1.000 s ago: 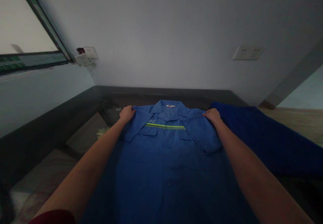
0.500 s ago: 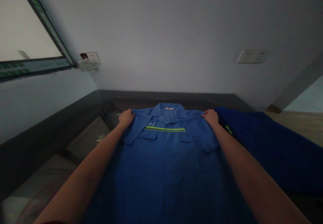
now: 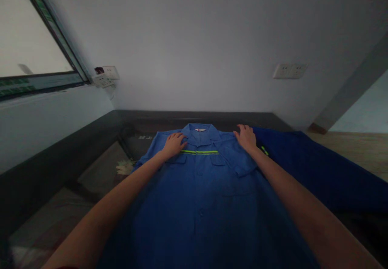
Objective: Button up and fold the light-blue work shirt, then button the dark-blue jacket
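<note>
A blue short-sleeved work shirt (image 3: 198,188) lies front up before me, its collar toward the wall and a yellow-green stripe across the chest. My left hand (image 3: 175,144) rests on the chest beside the collar, fingers stretched out and apart. At the opposite shoulder is my right hand (image 3: 246,137), its fingers spread over the shirt's edge. The sleeve on the right lies folded over the front, while the left one points outward, partly behind my forearm.
A darker blue garment (image 3: 297,160) lies to the right. The dark table (image 3: 239,117) meets the wall at the back. Wall sockets (image 3: 290,71) are at right, others (image 3: 106,76) at left near the window. A pale flower-like thing (image 3: 124,167) shows at left.
My left hand has let go of the shoulder and moved right onto the chest; the left sleeve now lies outward. My right hand has loosened its pinch and opened at the other shoulder.
</note>
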{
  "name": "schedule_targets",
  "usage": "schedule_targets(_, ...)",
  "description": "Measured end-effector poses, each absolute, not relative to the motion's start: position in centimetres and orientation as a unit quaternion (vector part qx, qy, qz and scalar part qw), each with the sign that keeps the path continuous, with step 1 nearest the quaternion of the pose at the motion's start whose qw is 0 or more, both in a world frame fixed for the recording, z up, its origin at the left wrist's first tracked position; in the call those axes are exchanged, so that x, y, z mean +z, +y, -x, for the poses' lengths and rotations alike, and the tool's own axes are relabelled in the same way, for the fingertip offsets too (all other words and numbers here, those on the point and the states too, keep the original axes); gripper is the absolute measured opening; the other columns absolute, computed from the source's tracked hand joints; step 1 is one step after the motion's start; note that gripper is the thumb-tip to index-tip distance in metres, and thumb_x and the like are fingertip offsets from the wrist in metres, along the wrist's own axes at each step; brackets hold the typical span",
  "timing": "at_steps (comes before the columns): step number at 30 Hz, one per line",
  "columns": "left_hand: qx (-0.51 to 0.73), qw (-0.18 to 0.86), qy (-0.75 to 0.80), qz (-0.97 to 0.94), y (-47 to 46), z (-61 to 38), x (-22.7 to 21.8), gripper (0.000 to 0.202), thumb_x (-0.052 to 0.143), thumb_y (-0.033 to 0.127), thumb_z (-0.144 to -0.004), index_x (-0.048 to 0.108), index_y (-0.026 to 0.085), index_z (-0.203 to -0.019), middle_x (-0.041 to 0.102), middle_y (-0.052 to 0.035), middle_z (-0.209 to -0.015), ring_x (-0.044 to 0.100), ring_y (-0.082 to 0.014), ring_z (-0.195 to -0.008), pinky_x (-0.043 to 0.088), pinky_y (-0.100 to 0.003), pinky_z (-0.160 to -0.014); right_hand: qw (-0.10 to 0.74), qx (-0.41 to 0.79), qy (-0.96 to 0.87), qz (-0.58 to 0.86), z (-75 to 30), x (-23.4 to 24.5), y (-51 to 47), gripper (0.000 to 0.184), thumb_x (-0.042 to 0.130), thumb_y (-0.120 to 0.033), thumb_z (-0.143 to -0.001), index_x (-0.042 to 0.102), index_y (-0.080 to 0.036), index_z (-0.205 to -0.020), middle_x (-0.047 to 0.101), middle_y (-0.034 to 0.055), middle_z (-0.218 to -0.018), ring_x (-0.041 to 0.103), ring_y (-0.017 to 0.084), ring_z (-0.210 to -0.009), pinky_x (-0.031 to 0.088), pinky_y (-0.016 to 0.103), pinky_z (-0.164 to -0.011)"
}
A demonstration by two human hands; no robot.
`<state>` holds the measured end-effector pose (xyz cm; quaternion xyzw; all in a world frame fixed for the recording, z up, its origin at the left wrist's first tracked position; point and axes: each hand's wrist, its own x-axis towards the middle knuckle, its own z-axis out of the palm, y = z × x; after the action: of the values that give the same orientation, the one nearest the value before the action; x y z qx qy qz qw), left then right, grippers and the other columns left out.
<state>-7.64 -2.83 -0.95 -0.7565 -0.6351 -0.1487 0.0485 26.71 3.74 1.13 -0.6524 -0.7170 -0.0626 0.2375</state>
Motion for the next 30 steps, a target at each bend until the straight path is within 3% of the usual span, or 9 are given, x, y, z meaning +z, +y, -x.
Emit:
schedule_targets(4,-0.121,0.01,-0.618,0.777,-4.7,5.0,-3.0,0.045,0.041,0.045,-0.092,0.044,0.031,-0.135,0.039,-0.0063,-0.147,0.029,-0.0293,-0.137,0.021,-0.054,-0.11,0.188,-0.086,-0.816,0.539,-26.2,-0.5,-0.5,0.046,0.034,-0.04,-0.095,0.049,-0.019,-0.132,0.047,0.0135,-0.138,0.039,0.028,-0.129,0.032,0.048,-0.105)
schedule_targets(8,-0.109,0.019,-0.624,0.774,-5.9,4.1,-4.2,0.048,0.034,0.042,-0.094,0.036,0.033,-0.141,0.032,-0.0054,-0.151,0.02,-0.0281,-0.141,0.017,-0.057,-0.11,0.106,-0.04,-0.846,0.521,-27.4,-3.4,-3.3,0.049,0.031,-0.048,-0.095,0.042,-0.029,-0.139,0.035,0.0082,-0.149,0.026,0.031,-0.138,0.025,0.059,-0.106)
schedule_targets(12,-0.116,0.032,-0.624,0.772,-6.3,3.9,-4.0,0.048,0.034,0.04,-0.094,0.035,0.034,-0.141,0.031,-0.0031,-0.151,0.02,-0.0266,-0.141,0.018,-0.056,-0.11,0.078,0.001,-0.843,0.532,-28.3,-4.4,-4.0,0.053,0.026,-0.052,-0.095,0.034,-0.031,-0.143,0.03,0.0074,-0.151,0.021,0.031,-0.14,0.023,0.059,-0.107)
schedule_targets(18,-0.167,0.078,-0.607,0.773,-6.8,3.7,-3.9,0.043,0.036,0.034,-0.093,0.046,0.031,-0.135,0.04,-0.0039,-0.146,0.027,-0.0237,-0.139,0.019,-0.05,-0.113,0.097,0.011,-0.841,0.532,-28.1,-4.3,-3.8,0.054,0.027,-0.054,-0.094,0.035,-0.032,-0.142,0.03,0.0063,-0.151,0.02,0.032,-0.14,0.02,0.06,-0.107)
schedule_targets(23,-0.2,0.111,-0.595,0.77,-7.2,3.6,-3.5,0.036,0.038,0.028,-0.092,0.056,0.025,-0.124,0.051,-0.0074,-0.135,0.041,-0.023,-0.129,0.023,-0.046,-0.112,0.184,0.02,-0.829,0.528,-28.4,-3.2,-4.0,0.052,0.033,-0.048,-0.094,0.046,-0.021,-0.137,0.042,0.0111,-0.144,0.031,0.03,-0.136,0.019,0.059,-0.109)
schedule_targets(28,-0.224,0.145,-0.567,0.779,-7.6,3.5,-2.9,0.031,0.039,0.026,-0.092,0.059,0.021,-0.116,0.059,-0.0085,-0.121,0.051,-0.0234,-0.114,0.029,-0.044,-0.108,0.377,0.041,-0.78,0.498,-32.1,0.1,-4.6,0.04,0.037,-0.035,-0.092,0.059,-0.016,-0.12,0.062,0.0122,-0.122,0.055,0.024,-0.116,0.041,0.043,-0.101)
schedule_targets(30,-0.227,0.156,-0.557,0.783,-7.7,3.4,-2.8,0.03,0.039,0.026,-0.092,0.059,0.02,-0.113,0.059,-0.0081,-0.118,0.052,-0.0231,-0.111,0.03,-0.043,-0.107,0.406,0.046,-0.759,0.507,-33.8,0.9,-5.6,0.036,0.039,-0.032,-0.091,0.062,-0.017,-0.114,0.065,0.011,-0.115,0.06,0.023,-0.106,0.046,0.042,-0.094)
